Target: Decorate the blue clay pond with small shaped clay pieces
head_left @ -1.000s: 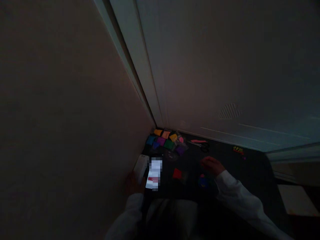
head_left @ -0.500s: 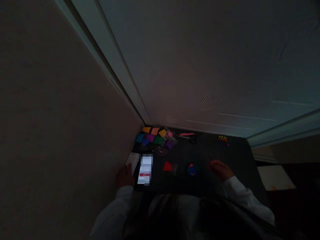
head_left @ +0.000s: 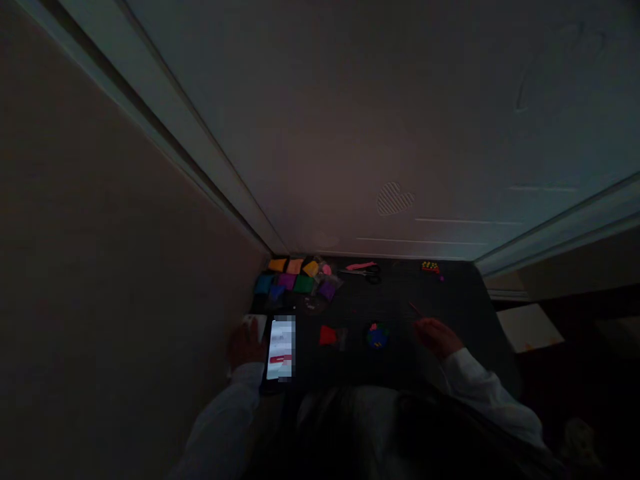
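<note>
My left hand [head_left: 244, 345] lies over a white box-like object [head_left: 259, 325] at the desk's left edge, fingers spread across its top. Close beside it is a lit phone [head_left: 280, 348] with a pinkish-red shape on its screen. In my right hand [head_left: 437, 337], closed fingers pinch a thin reddish stick-like tool [head_left: 415, 309] whose tip points up and left. A round blue piece [head_left: 377, 337] with green, pink and yellow bits sits left of that hand, apart from it. Between it and the phone lies a red clay-like block [head_left: 328, 335] in a clear wrapper.
Several coloured packets [head_left: 303, 285] cluster at the back left. Black-handled scissors [head_left: 367, 273] and a pink strip [head_left: 361, 265] lie by the wall. At the back right is a small piece with yellow dots [head_left: 429, 266]. Walls border the dark desk [head_left: 390, 293] behind and left.
My left hand has slid forward over the white object and covers more of it. The view has shifted slightly. My right hand keeps its hold on the tool.
</note>
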Tool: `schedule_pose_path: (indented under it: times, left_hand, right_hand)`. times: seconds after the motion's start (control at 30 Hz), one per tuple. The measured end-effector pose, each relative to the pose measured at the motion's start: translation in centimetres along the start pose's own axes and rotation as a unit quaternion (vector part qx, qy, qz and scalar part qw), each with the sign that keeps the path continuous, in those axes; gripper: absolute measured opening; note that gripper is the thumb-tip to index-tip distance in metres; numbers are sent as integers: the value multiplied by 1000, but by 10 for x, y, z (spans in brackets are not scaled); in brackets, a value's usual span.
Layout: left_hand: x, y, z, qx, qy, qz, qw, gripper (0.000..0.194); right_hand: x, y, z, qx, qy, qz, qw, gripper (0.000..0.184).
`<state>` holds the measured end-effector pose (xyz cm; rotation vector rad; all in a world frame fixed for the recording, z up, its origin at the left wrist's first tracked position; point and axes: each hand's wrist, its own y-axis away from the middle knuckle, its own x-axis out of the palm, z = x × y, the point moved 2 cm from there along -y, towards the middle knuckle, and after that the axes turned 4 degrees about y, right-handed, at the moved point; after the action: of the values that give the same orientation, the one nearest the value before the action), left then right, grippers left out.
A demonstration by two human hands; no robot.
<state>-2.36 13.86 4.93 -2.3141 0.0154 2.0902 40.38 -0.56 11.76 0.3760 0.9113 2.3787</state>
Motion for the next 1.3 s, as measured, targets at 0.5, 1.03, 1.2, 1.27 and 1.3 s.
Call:
schedule_pose_path:
  times: [0.5,1.03,1.2,1.27,1.3]
  left_hand:
    - [-7,-34,-11,35,-114,103,987,47]
    - [5,-69,-20,-6,-165,183,969,28]
    - [6,-66,-19,-4,-145,174,974,27]
    - [5,-66,-20,1,-129,162,978,28]
    - [4,-66,-20,4,-119,154,981,29]
  right_hand:
    - [-27,-12,-11,32,-28,-5,999,11]
    - [-43,-19,-15,54,-38,-17,998,15]
    - [-40,-19,-14,55,-34,-16,998,17]
    - [-40,-19,-14,55,-30,-14,998,17]
    - [-39,-19,-14,55,-28,-14,998,18]
